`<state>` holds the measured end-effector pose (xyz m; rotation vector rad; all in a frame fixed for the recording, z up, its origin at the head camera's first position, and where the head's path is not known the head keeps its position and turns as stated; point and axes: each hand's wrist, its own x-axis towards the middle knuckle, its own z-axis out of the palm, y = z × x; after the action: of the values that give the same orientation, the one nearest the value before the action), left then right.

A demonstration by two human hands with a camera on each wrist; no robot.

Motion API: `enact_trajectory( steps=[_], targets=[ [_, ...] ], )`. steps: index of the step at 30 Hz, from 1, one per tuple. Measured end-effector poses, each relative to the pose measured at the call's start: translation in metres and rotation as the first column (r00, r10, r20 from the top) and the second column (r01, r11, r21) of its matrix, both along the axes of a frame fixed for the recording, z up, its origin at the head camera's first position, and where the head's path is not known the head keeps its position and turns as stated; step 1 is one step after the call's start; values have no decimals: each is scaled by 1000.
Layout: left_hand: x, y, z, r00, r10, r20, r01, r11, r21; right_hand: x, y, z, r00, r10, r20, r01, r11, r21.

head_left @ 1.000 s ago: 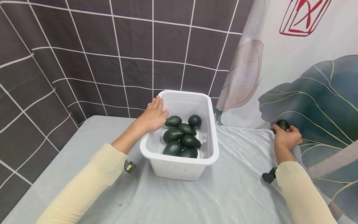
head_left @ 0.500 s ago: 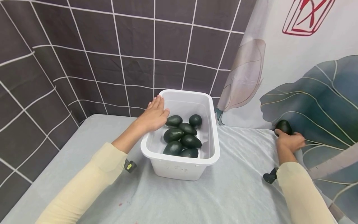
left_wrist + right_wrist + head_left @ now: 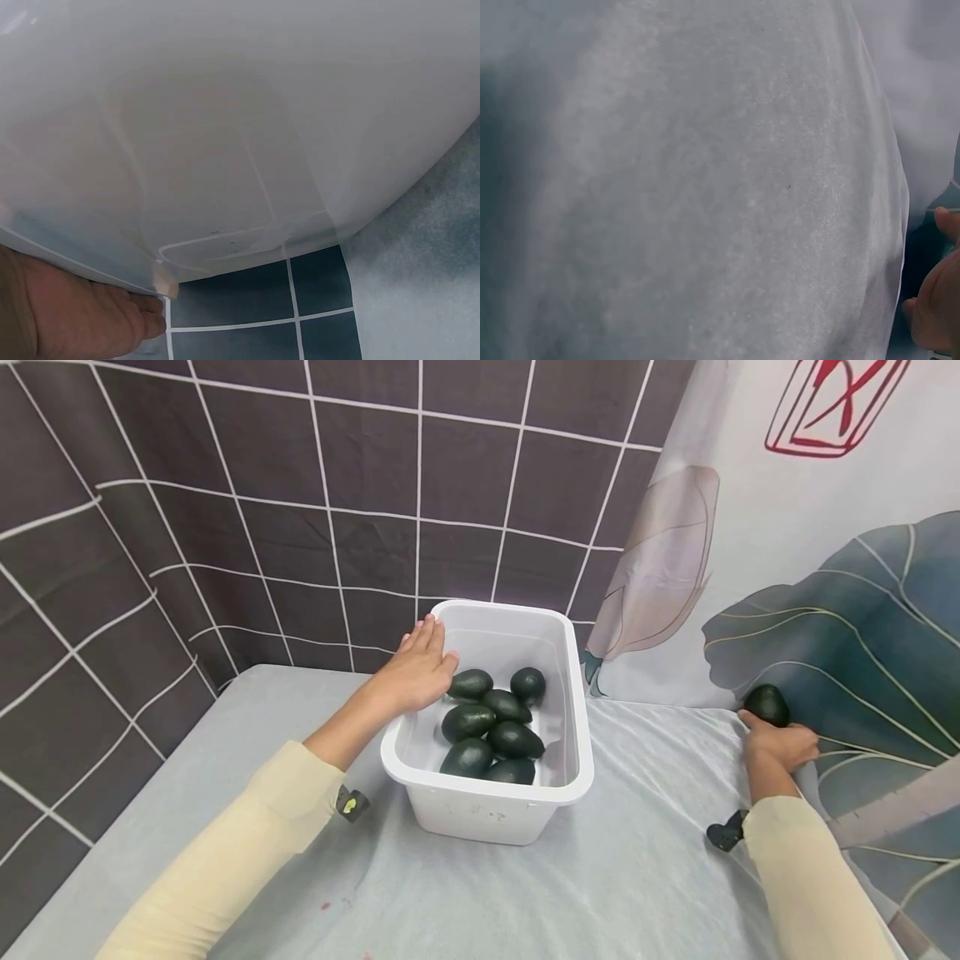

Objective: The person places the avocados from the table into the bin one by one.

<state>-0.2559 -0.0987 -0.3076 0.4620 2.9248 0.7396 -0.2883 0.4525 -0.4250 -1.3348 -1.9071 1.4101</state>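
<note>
A white plastic tub (image 3: 480,814) stands on the cloth-covered table, with several dark green avocados (image 3: 514,740) in it. My left hand (image 3: 415,673) lies over the tub's left rim, fingers stretched towards the back corner. The left wrist view has the tub's wall (image 3: 225,150) filling most of it and part of the hand (image 3: 86,311) low at the left. Far to the right, at the table's back edge, my right hand (image 3: 782,745) holds another avocado (image 3: 767,704), which shows above the thumb. That hand (image 3: 937,300) barely enters the right wrist view, and its avocado is not seen there.
Pale grey cloth (image 3: 637,877) covers the table. A dark curtain (image 3: 360,468) with white grid lines hangs behind and to the left. On the right hangs a white curtain (image 3: 750,552) printed with large leaves, close to the right hand.
The avocado in my right hand has come further into sight above the fingers, the hand shifting slightly. My left hand stays on the tub's rim. The whole head view has drifted a little.
</note>
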Motion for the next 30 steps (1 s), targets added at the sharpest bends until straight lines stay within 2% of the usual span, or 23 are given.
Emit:
enact_trajectory(
  steps=[5, 12, 21, 26, 30],
  targets=[
    [0, 0, 0, 1000, 1, -2, -1, 1000, -5, 3, 2, 0, 1000, 21, 1, -21, 999, -27],
    [-2, 0, -1, 1000, 3, 0, -3, 1000, -3, 2, 6, -2, 1000, 30, 3, -30, 999, -15],
    [0, 0, 0, 1000, 11, 2, -11, 1000, 6, -2, 8, -1, 1000, 10, -21, -11, 998, -67],
    [-2, 1, -3, 1000, 5, -5, -5, 1000, 2, -4, 6, -2, 999, -21, -30, 19, 997, -79],
    [-3, 0, -3, 1000, 11, -10, -12, 1000, -10, -4, 6, -4, 1000, 13, -24, -15, 997, -75]
  ],
)
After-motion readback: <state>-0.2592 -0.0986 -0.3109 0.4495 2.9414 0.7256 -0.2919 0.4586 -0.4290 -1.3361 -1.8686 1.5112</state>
